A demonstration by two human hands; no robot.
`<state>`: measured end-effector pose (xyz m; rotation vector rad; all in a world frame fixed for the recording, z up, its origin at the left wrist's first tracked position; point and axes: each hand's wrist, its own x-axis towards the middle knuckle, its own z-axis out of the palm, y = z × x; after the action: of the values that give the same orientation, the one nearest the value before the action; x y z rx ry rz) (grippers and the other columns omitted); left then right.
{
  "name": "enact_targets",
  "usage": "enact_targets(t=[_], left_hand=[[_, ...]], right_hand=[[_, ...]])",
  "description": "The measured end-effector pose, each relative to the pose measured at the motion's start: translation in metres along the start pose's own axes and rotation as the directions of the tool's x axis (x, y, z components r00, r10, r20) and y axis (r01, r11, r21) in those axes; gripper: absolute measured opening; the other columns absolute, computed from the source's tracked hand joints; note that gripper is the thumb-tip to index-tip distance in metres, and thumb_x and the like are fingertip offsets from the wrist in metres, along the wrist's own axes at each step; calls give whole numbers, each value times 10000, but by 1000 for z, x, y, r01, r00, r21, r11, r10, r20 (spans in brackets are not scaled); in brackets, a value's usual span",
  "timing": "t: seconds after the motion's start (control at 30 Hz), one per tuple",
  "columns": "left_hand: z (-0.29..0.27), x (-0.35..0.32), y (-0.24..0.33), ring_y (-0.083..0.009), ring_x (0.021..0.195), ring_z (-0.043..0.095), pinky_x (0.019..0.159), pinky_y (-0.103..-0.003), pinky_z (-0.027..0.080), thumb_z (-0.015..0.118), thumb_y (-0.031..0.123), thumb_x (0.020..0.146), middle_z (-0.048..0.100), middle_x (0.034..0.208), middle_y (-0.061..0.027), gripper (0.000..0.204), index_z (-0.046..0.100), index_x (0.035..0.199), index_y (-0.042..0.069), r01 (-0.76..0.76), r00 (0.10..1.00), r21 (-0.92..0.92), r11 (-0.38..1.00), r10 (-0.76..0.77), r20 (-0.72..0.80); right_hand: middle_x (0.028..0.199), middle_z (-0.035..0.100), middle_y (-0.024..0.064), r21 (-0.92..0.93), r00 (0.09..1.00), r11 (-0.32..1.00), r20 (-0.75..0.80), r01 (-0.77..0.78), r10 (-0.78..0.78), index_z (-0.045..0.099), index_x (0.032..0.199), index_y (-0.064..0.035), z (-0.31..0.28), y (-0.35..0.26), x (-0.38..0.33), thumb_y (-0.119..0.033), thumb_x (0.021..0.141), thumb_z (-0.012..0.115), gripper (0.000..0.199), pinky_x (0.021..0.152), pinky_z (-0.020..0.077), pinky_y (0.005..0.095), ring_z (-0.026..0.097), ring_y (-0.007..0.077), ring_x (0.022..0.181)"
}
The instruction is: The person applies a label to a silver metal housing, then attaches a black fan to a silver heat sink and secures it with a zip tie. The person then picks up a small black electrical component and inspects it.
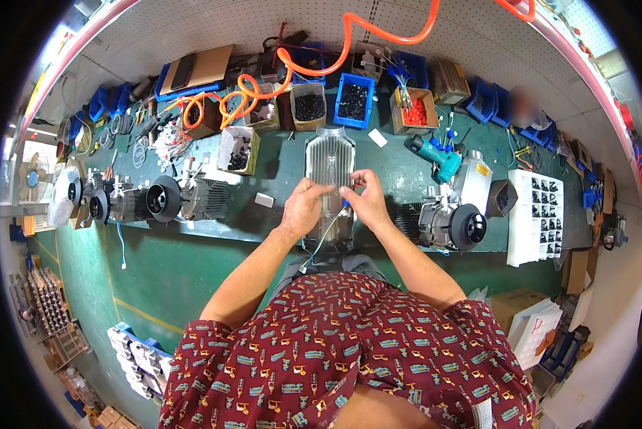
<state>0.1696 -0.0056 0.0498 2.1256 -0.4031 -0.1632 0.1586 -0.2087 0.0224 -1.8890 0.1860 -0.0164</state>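
A silver finned metal housing (330, 154) lies on the workbench in front of me, long side pointing away. Over its near half my left hand (303, 209) reaches in with thumb and forefinger closed toward the middle. Opposite it, my right hand (369, 204) has its fingers drawn together; whatever either pinch holds is too small to tell. A thin wire lead (326, 234) with a blue piece at its upper end runs from beside my right thumb down to a small pale connector near the bench edge.
Left on the bench stand several finned motor units with black impellers (165, 198). On the right are another such unit (467, 226), a teal power drill (435, 157) and a white parts tray (535, 218). Parts bins (354, 101) line the back, under an orange coiled hose (346, 43).
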Motion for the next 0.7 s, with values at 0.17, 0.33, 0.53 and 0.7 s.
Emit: enact_targets(t=[0.17, 0.33, 0.53, 0.7], left_hand=[[-1, 0, -1, -315, 947, 623, 873, -374, 522, 519, -128, 811, 589, 986, -126, 479, 740, 1168, 102, -32, 999, 22, 999, 31, 8], [-1, -1, 2, -329, 981, 636, 840, -412, 540, 547, -99, 831, 598, 1003, -130, 459, 734, 1185, 126, -23, 999, 130, 991, 17, 46], [-8, 2, 13, -353, 981, 646, 824, -445, 551, 586, -15, 878, 600, 1034, -135, 373, 729, 1190, 131, -103, 990, 274, 956, 71, 123], [-14, 10, 10, -355, 1015, 645, 862, -457, 550, 575, 7, 893, 604, 1055, -135, 358, 727, 1191, 133, -113, 978, 276, 954, 58, 201]], right_hand=[[1265, 540, 145, -154, 998, 986, -18, 62, -65, 759, 884, -73, 2, -6, -17, -149, 777, 794, 135, 952, 486, 406, 542, 297, 1126], [1304, 528, 152, -299, 992, 949, -42, 103, -121, 782, 866, -104, 8, -15, -25, -122, 754, 798, 114, 957, 487, 434, 529, 330, 1124], [1147, 559, 147, -181, 997, 982, -48, 57, -67, 672, 954, -23, 7, 0, -8, -130, 724, 844, 306, 873, 513, 376, 574, 270, 996], [1063, 543, 96, 20, 997, 998, -40, -59, 59, 582, 998, -19, 6, 4, -4, -180, 738, 899, 441, 800, 516, 332, 556, 185, 911]])
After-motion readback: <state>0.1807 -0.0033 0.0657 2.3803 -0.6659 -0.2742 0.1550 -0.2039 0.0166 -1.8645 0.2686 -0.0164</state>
